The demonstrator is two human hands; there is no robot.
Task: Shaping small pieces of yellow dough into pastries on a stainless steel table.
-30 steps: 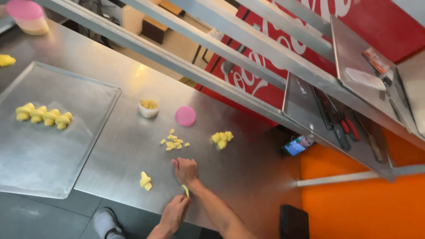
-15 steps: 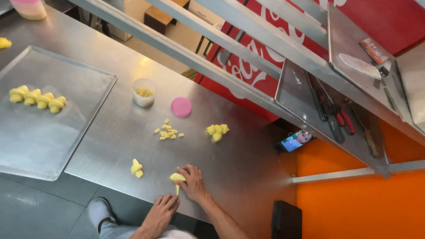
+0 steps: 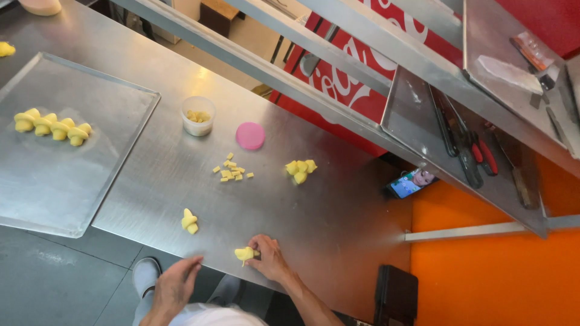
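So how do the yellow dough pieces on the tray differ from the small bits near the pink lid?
The tray pieces are larger, rounded and set in a neat row on the metal tray. The small bits are tiny, blocky and scattered loose on the steel table by the pink lid. Both are yellow.

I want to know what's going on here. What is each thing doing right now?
Right hand: pinching a yellow dough piece on the counter.
Left hand: off the counter edge, holding nothing.
Cup: open, lid off, yellow bits inside.
Pink lid: flat on the counter.
Tray: flat, one row of shaped pieces.
Phone: screen lit.
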